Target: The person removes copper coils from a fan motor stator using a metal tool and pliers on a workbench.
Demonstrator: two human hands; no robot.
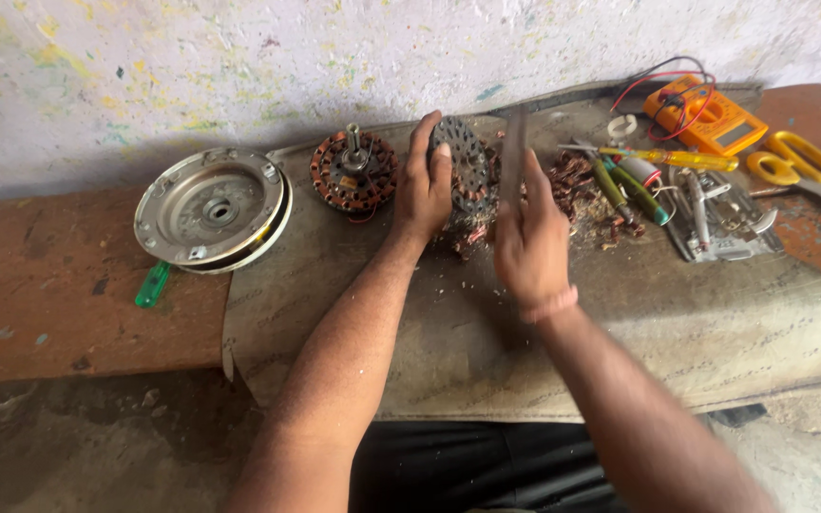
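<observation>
A rough whitewashed wall flecked with paint backs a low, worn reddish-brown bench (40,285), and most of the bench is covered by a grey, dusty cardboard sheet (715,323) that serves as my work surface. On that sheet, near the wall, I hold a round, slotted steel stator core (467,169) on its edge with my left hand (423,190); the fingers are wrapped over its rim and closed on it, thumb side toward me. My right hand (529,242) is just beside it, clamped around a flat grey metal blade (513,152) that points up and away from me, its tip blurred, so I cannot tell whether it touches the core. Around the base of the core lies a pile of reddish copper wire scraps (577,185). To the left of my left hand stands a second stator with copper windings and a steel shaft (353,171), and farther left, partly on the bare bench, rests a round silver metal motor housing (213,209) with a green-handled screwdriver (152,284) just below it. To the right I see a yellow-handled screwdriver (686,160), a pair of green-handled tools (634,190), an orange multimeter with red and black leads (710,114), yellow-handled scissors (795,161), and a cluster of grey metal tools (719,223) near the sheet's far corner.
</observation>
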